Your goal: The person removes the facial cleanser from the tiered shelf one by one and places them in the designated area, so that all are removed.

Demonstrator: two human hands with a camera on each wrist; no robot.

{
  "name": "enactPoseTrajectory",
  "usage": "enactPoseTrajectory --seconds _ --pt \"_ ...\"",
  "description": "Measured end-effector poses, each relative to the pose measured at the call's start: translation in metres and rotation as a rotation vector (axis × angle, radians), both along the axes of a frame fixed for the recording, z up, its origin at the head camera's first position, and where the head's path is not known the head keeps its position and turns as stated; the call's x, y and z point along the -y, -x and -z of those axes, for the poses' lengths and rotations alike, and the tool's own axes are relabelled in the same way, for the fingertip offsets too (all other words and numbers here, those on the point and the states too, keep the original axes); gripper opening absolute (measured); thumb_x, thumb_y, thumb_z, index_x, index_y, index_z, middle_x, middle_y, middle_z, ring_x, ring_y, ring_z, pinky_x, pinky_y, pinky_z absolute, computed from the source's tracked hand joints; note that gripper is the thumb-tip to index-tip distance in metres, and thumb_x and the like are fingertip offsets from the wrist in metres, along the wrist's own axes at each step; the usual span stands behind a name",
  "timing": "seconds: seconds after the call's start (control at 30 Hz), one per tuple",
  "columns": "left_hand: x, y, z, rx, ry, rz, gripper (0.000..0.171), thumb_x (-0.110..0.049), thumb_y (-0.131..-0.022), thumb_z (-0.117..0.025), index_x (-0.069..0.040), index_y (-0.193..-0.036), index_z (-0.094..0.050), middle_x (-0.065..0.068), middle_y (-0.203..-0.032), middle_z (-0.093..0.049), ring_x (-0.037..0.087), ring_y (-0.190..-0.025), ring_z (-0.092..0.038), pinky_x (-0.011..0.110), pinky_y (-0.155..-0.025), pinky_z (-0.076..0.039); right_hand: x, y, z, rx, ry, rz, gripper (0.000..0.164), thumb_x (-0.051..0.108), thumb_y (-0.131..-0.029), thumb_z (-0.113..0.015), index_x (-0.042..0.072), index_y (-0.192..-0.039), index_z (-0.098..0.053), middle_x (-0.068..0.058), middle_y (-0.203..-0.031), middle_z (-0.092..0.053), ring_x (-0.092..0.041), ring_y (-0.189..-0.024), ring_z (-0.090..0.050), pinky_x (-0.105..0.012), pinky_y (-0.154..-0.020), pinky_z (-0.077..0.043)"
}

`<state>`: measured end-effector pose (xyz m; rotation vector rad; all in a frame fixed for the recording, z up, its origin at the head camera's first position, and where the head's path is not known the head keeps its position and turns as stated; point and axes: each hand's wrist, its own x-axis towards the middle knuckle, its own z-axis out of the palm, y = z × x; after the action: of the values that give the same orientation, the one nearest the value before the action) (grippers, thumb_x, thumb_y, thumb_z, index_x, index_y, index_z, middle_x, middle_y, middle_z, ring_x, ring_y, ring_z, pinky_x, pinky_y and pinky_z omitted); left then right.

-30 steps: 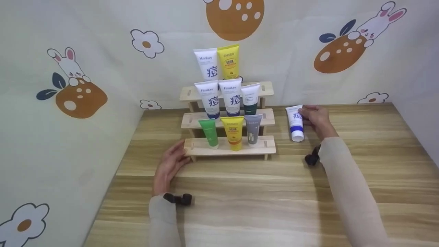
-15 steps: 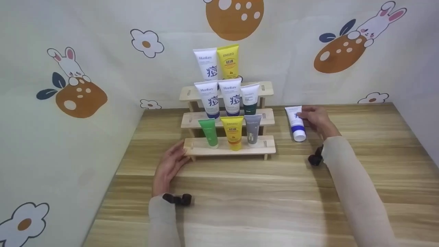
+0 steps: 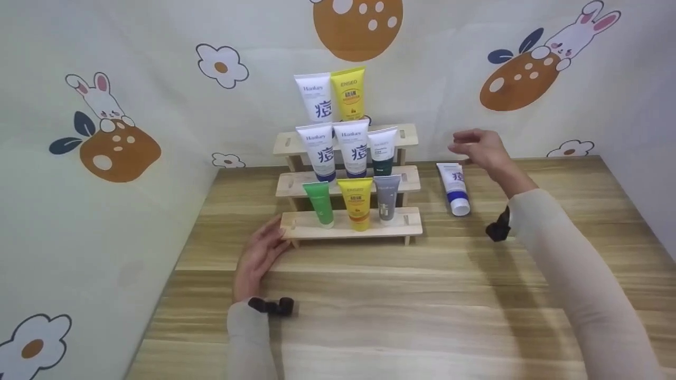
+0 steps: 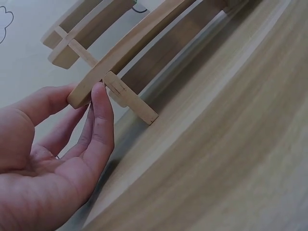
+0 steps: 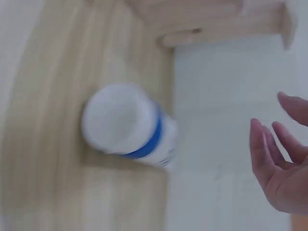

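Right hand (image 5: pixel 281 163) cut off; tube (image 5: pixel 126 126) blurred

A staged tabletop display corner is suggested by a wood-grain table (image 3: pixel 401 316) enclosed by cartoon rabbit-and-flower backdrop sheets (image 3: pixel 132 105), on which a stepped wooden rack (image 3: pixel 351 224) of cosmetic tubes (image 3: pixel 358 203) is set.

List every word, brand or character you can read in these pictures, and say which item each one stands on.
"Hankey": white tube on the top step
"痘": same tube, large blue character
"ENSEO": yellow tube beside it
"Hankey" and "痘": two white tubes on the middle step
"ENSEO": yellow tube on the bottom step
Too small or blurred: print on the dark-capped tube, green tube, grey tube and tube lying on the table.
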<state>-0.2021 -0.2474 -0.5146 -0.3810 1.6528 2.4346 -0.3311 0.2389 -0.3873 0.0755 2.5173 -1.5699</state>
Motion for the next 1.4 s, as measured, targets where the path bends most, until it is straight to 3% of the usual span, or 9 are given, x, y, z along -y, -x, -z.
enactPoseTrajectory --seconds 0.13,0.3,0.53,0.83,1.17,1.4 --pt "0.0 0.0 -0.002 0.001 -0.007 0.006 0.055 -0.003 -0.101 -0.053 -0.01 -0.154 -0.038 0.013 -0.155 -0.038 0.015 -0.116 -0.061 0.029 -0.1 -0.056 0.018 -0.004 -0.032 -0.089 0.045 -0.033 0.058 0.036 -0.097 -0.065 0.005 -0.144 -0.05 -0.007 -0.134 -0.058 -0.023 -0.124 -0.056 -0.017 -0.082 -0.059" --pt "-0.002 0.001 -0.007 0.029 0.036 -0.007 0.054 -0.002 -0.101 -0.052 -0.01 -0.153 -0.04 0.013 -0.154 -0.041 0.013 -0.108 -0.064 0.027 -0.094 -0.058 0.039 -0.01 -0.06 -0.133 0.115 -0.063 0.059 0.041 -0.094 -0.067 0.01 -0.142 -0.054 0.001 -0.129 -0.06 -0.016 -0.118 -0.058 -0.019 -0.089 -0.058" --pt "-0.005 0.003 -0.015 0.075 0.054 -0.022 0.054 -0.001 -0.1 -0.055 -0.01 -0.152 -0.042 0.01 -0.158 -0.042 0.009 -0.099 -0.067 0.022 -0.083 -0.06 0.065 -0.014 -0.088 -0.186 0.118 -0.106 0.06 0.046 -0.092 -0.069 0.015 -0.141 -0.056 -0.001 -0.136 -0.059 -0.018 -0.122 -0.058 -0.025 -0.1 -0.056" --pt "-0.005 0.002 -0.017 0.107 0.05 -0.017 0.054 -0.003 -0.1 -0.055 -0.013 -0.152 -0.043 0.007 -0.159 -0.042 0.011 -0.107 -0.065 0.025 -0.088 -0.059 0.095 -0.011 -0.1 -0.207 0.148 -0.151 0.06 0.043 -0.093 -0.069 0.017 -0.144 -0.052 -0.003 -0.143 -0.055 -0.025 -0.131 -0.054 -0.035 -0.11 -0.05" --pt "-0.005 0.002 -0.017 0.078 0.067 -0.009 0.053 -0.002 -0.101 -0.05 -0.01 -0.153 -0.04 0.01 -0.159 -0.04 0.011 -0.107 -0.064 0.025 -0.088 -0.058 0.12 0.004 -0.114 -0.205 0.162 -0.187 0.06 0.041 -0.093 -0.069 0.017 -0.145 -0.052 -0.005 -0.142 -0.056 -0.023 -0.131 -0.055 -0.038 -0.11 -0.05" --pt "-0.006 0.003 -0.016 0.07 0.073 0.002 0.053 -0.001 -0.102 -0.049 -0.008 -0.154 -0.038 0.012 -0.158 -0.04 0.01 -0.104 -0.063 0.023 -0.085 -0.058 0.136 0.011 -0.116 -0.21 0.154 -0.215 0.055 0.04 -0.093 -0.07 0.017 -0.141 -0.056 -0.002 -0.142 -0.056 -0.02 -0.129 -0.055 -0.037 -0.109 -0.05"
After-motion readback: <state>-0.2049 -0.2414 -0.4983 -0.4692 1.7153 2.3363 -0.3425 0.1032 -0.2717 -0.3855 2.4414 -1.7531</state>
